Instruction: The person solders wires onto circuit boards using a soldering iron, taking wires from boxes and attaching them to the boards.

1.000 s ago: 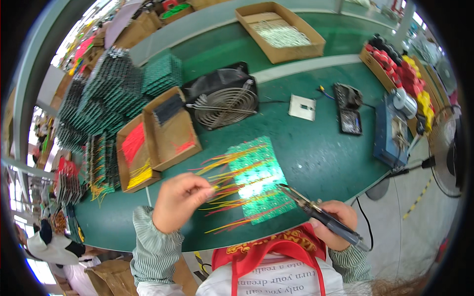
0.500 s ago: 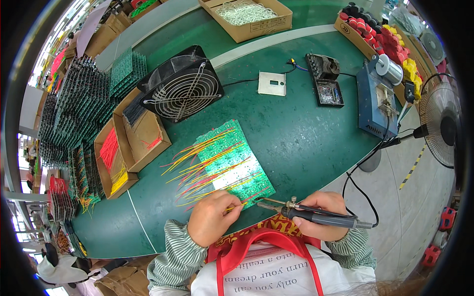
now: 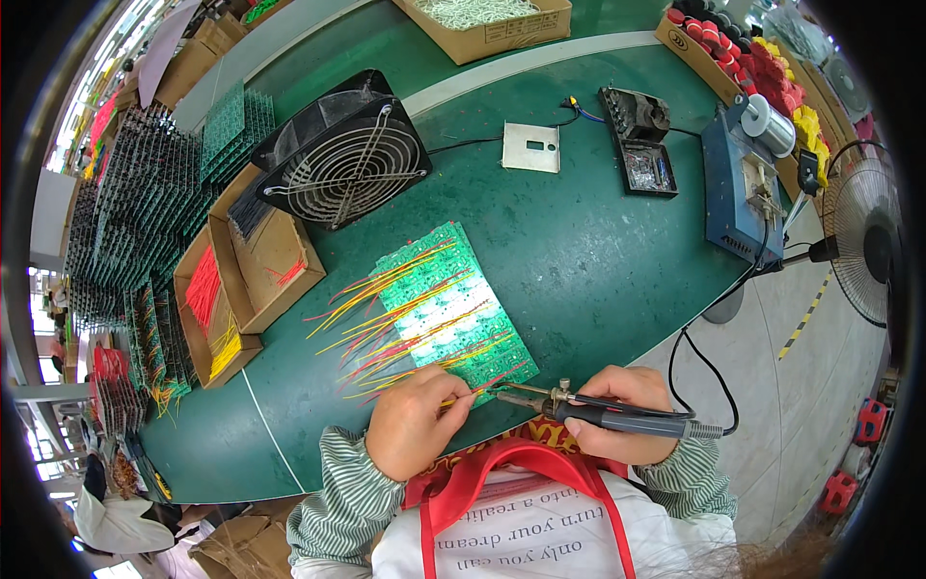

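A green circuit board panel (image 3: 480, 307) lies flat on the table in front of me, with rows of red and yellow wires (image 3: 371, 282) sticking out past its left side. At the panel's near corner, my left hand (image 3: 415, 422) is closed in a pinch on a thin wire, which looks yellow; the fingers hide most of it. My right hand (image 3: 629, 413) is wrapped around the grey handle of a soldering iron (image 3: 632, 422), which has a metal feed tube fixed along it. The iron's tip points left at that same corner, close to my left fingertips. Whether it touches is too small to tell.
Left of the panel stand cardboard boxes (image 3: 307, 282) of cut wires, a black fan (image 3: 349, 169) and stacked circuit boards (image 3: 145, 193). At the right are a blue soldering station (image 3: 728, 198) with a solder spool (image 3: 769, 125), and a black tray (image 3: 648, 172). The iron's cable (image 3: 719, 381) hangs past the table edge.
The whole table scene sits slightly further left and higher, as my view has shifted. Both hands keep their grips, and the iron stays by the panel's near corner.
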Demonstrator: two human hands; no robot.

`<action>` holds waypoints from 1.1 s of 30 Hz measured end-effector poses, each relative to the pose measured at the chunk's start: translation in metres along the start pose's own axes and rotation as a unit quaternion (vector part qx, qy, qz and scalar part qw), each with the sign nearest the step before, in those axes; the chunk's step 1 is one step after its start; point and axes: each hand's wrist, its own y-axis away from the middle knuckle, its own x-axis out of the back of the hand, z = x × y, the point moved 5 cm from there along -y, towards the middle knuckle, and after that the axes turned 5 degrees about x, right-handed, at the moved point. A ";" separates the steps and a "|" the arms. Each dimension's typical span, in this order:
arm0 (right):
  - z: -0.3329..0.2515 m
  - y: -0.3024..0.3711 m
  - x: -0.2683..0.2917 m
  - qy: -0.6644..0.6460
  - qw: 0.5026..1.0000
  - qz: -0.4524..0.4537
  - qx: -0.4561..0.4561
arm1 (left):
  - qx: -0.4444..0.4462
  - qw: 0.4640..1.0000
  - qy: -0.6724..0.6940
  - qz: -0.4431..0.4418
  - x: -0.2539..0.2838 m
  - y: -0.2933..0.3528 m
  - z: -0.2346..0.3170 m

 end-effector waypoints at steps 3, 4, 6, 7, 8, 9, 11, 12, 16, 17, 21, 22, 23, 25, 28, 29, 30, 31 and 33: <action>0.001 0.000 0.000 0.001 1.000 -0.008 -0.006 | 0.002 1.000 -0.005 -0.002 0.000 -0.001 0.000; 0.000 0.000 0.000 0.002 1.000 -0.010 -0.004 | 0.002 1.000 -0.005 -0.002 0.000 -0.001 0.001; 0.000 0.000 0.000 -0.006 1.000 -0.002 -0.001 | -0.001 1.000 -0.009 0.001 0.000 -0.001 0.002; -0.001 0.001 0.001 -0.014 1.000 0.007 0.002 | 0.000 1.000 -0.009 0.000 0.000 0.000 0.003; 0.000 0.002 0.001 -0.015 1.000 0.007 0.002 | 0.002 1.000 -0.014 0.001 0.000 0.000 0.003; 0.000 0.002 0.003 -0.010 1.000 0.014 0.003 | 0.004 1.000 -0.019 0.001 0.000 -0.001 0.003; -0.001 0.003 0.006 -0.006 1.000 0.022 0.005 | -0.009 0.999 -0.029 0.010 0.002 0.000 0.006; -0.001 0.004 0.007 -0.007 1.000 0.025 0.004 | -0.023 0.999 -0.039 0.019 0.003 0.001 0.008; 0.000 0.009 0.013 -0.002 0.999 0.038 0.014 | -0.021 0.983 -0.109 0.146 0.030 0.010 0.021; 0.001 0.012 0.015 -0.001 0.999 0.040 0.013 | -0.022 0.983 -0.109 0.144 0.028 0.009 0.024; 0.002 0.015 0.022 0.020 0.999 0.047 0.001 | -0.069 0.992 -0.070 0.085 0.005 -0.003 0.035; 0.003 0.015 0.023 0.026 0.998 0.055 0.001 | -0.052 0.995 -0.061 0.061 -0.002 -0.005 0.031; 0.003 0.014 0.023 0.025 0.998 0.055 0.001 | -0.035 0.997 -0.051 0.037 -0.008 -0.007 0.027; 0.005 0.014 0.021 0.016 0.998 0.064 0.006 | -0.026 0.998 -0.043 0.033 -0.012 -0.010 0.022; 0.010 0.014 0.020 0.020 0.998 0.055 0.005 | -0.022 0.999 -0.031 0.024 -0.014 -0.013 0.020; 0.010 0.013 0.020 0.019 0.998 0.055 0.004 | -0.026 0.999 -0.028 0.022 -0.014 -0.014 0.020; 0.010 0.012 0.019 0.016 0.999 0.050 -0.001 | -0.030 0.999 -0.025 0.020 -0.015 -0.015 0.021; 0.010 0.012 0.019 0.013 0.999 0.045 -0.006 | -0.030 0.999 -0.025 0.018 -0.014 -0.016 0.021; 0.010 0.010 0.019 0.010 0.999 0.041 -0.007 | -0.028 0.999 -0.027 0.011 -0.013 -0.017 0.022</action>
